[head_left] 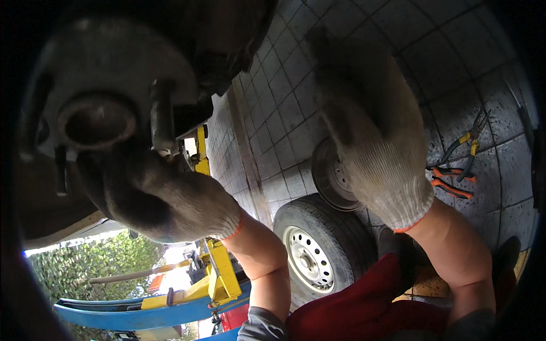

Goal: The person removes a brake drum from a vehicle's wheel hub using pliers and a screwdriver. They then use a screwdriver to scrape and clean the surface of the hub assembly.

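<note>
Hub (133,54) at 10 o'clock, left hand (165,199) just below; right hand (378,133) at 2. Can't tell either grip. Risk: studs (162,116) could snag glove if fingers slip.

Open gap between hub (122,71) and right hand (375,150), obstructive wheel (318,250) below.

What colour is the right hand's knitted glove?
Off-white glove with orange cuff edge, best in the head view.

Orange-handled pliers (455,173) on tiled floor (273,145)
</note>
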Demonstrator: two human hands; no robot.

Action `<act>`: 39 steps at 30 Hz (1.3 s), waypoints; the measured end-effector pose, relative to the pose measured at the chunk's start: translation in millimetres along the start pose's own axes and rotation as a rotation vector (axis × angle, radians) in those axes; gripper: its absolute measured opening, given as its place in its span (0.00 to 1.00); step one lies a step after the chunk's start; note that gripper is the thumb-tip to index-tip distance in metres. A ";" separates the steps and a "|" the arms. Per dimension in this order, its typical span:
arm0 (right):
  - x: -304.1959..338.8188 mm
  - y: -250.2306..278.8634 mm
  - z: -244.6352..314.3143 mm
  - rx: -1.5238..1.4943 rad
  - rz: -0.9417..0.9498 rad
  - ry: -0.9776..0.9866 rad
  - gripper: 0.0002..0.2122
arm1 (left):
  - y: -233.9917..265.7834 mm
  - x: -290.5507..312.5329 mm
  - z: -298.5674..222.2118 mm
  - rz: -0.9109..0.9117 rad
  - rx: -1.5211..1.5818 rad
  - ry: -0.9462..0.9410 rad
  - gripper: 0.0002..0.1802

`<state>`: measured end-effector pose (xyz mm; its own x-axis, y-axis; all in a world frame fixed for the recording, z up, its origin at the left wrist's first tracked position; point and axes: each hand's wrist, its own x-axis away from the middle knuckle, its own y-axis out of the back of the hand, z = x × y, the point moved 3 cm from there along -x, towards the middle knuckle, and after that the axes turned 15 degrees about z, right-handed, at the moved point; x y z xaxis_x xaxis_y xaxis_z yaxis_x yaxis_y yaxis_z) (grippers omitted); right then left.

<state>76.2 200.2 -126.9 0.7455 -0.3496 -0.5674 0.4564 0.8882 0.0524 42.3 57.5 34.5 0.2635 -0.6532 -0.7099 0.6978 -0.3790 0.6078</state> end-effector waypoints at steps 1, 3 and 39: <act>-3.2 1.8 3.5 0.020 -0.003 0.002 0.16 | 2.2 0.0 3.3 0.007 -0.004 -0.036 0.20; -10.3 -5.1 10.4 0.004 0.025 0.007 0.15 | 4.8 0.8 5.5 0.037 -0.004 -0.058 0.19; -55.7 -55.4 26.2 0.167 0.003 0.135 0.16 | -34.5 27.3 7.4 -0.088 0.341 0.422 0.64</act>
<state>22.1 162.7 -76.6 0.6804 -0.2944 -0.6711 0.5367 0.8237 0.1829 20.5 47.9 -3.2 0.5068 -0.3168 -0.8017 0.4926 -0.6568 0.5709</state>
